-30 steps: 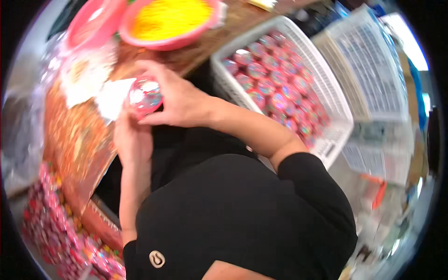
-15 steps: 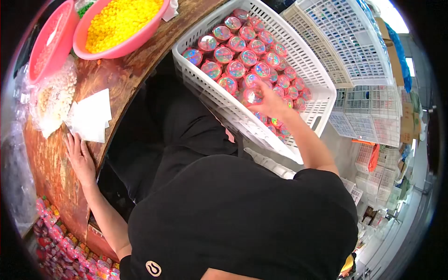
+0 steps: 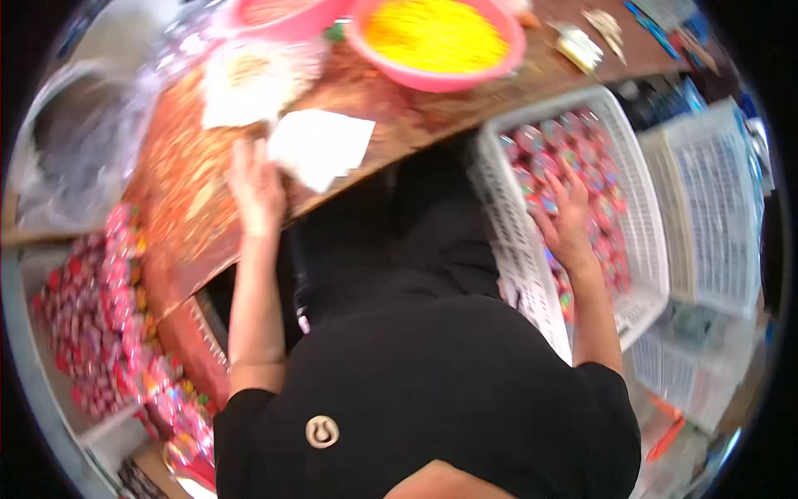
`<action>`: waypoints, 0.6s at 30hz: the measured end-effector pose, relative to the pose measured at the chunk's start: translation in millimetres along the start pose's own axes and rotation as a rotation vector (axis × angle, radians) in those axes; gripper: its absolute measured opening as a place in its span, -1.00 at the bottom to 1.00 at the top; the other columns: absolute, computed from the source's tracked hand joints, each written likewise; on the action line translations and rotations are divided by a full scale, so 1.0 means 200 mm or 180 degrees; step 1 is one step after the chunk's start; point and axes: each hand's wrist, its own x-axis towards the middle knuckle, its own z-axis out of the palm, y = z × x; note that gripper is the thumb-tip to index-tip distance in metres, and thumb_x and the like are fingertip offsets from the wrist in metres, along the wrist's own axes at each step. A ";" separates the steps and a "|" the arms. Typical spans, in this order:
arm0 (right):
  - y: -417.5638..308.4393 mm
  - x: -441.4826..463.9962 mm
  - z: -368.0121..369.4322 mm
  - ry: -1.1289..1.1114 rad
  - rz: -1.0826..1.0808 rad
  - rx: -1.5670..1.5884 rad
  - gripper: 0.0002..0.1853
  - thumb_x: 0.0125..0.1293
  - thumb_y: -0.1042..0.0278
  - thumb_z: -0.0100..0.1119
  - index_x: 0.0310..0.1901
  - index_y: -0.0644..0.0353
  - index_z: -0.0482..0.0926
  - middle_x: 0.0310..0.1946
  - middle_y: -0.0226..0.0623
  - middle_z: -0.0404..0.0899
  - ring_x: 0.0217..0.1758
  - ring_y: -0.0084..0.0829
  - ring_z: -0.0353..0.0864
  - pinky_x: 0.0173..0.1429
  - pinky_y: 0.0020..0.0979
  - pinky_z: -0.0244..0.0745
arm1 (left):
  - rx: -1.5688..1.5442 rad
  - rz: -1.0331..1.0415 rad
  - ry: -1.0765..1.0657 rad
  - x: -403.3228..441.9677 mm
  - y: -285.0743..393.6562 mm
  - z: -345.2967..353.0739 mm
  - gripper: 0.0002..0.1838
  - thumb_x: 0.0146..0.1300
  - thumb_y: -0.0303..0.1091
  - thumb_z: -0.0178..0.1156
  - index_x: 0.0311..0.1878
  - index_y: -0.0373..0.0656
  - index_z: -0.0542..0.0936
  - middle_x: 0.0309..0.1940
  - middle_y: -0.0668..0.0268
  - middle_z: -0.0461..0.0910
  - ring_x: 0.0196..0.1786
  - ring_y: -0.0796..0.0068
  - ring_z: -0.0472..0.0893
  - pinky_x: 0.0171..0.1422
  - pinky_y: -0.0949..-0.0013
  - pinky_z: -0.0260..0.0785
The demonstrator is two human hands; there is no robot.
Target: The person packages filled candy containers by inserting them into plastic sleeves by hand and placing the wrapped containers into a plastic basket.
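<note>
My left hand (image 3: 256, 187) lies flat on the worn wooden table (image 3: 199, 187), fingers stretched out, its fingertips close to a small pile of white paper sheets (image 3: 320, 148). Over the white slatted basket (image 3: 652, 216) is my right hand (image 3: 569, 218), with thumb and fingers apart and nothing visible in them. Below and around it, round pink containers with shiny clear lids (image 3: 529, 139) fill much of the basket. Motion blurs the view, so whether the right fingers touch a container I cannot tell.
A pink basin (image 3: 432, 81) of yellow pieces stands at the table's back, beside another pink basin (image 3: 291, 29). A plastic bag of pale bits (image 3: 249, 83) lies near the sheets. Pink packed items (image 3: 79, 324) fill a bin at left. Stacked crates (image 3: 706, 216) stand at right.
My view has swung, shifting the table and basket rightward in the picture. The right hand, which held a round pink container above the basket, has let it go. The left hand stays on the table.
</note>
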 end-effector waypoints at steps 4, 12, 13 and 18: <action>-0.40 0.41 0.18 -0.0019 -0.0463 0.2098 -0.63 0.20 0.51 0.13 0.07 0.27 0.47 0.05 -0.17 0.45 0.15 -0.30 0.43 0.27 -0.38 0.27 | 0.0278 -0.0117 0.0133 0.01 0.15 -0.07 -0.57 0.34 -0.26 0.00 0.26 -0.12 0.37 0.32 -0.08 0.17 0.40 -0.05 0.11 0.41 -0.15 -0.10; -0.98 1.08 0.61 -0.1151 -0.0136 0.3799 -0.62 0.19 0.39 0.18 0.03 0.36 0.48 -0.29 -0.29 0.58 -0.15 -0.39 0.57 -0.08 -0.42 0.48 | -0.0544 -0.0075 0.0327 -0.01 0.28 -0.18 -0.47 0.20 -0.33 0.16 0.25 -0.17 0.35 0.32 -0.17 0.12 0.37 -0.17 0.13 0.37 -0.23 -0.07; -1.00 1.11 0.62 -0.1266 -0.0133 0.3384 -0.68 0.21 0.39 0.15 -0.02 0.33 0.51 -0.33 -0.26 0.61 -0.21 -0.36 0.60 -0.12 -0.39 0.49 | -0.0521 -0.0119 0.0363 -0.01 0.28 -0.19 -0.47 0.20 -0.33 0.16 0.25 -0.17 0.35 0.32 -0.17 0.12 0.37 -0.17 0.13 0.37 -0.23 -0.07; -0.97 1.19 0.66 -0.1374 -0.1071 0.1623 -0.66 0.19 0.15 0.13 -0.13 0.22 0.58 -0.36 -0.09 0.64 -0.31 -0.25 0.65 -0.19 -0.29 0.53 | 0.0141 -0.0167 -0.0114 0.01 0.22 -0.13 -0.49 0.22 -0.23 0.12 0.23 -0.17 0.37 0.28 0.03 0.24 0.41 -0.05 0.06 0.37 -0.31 -0.14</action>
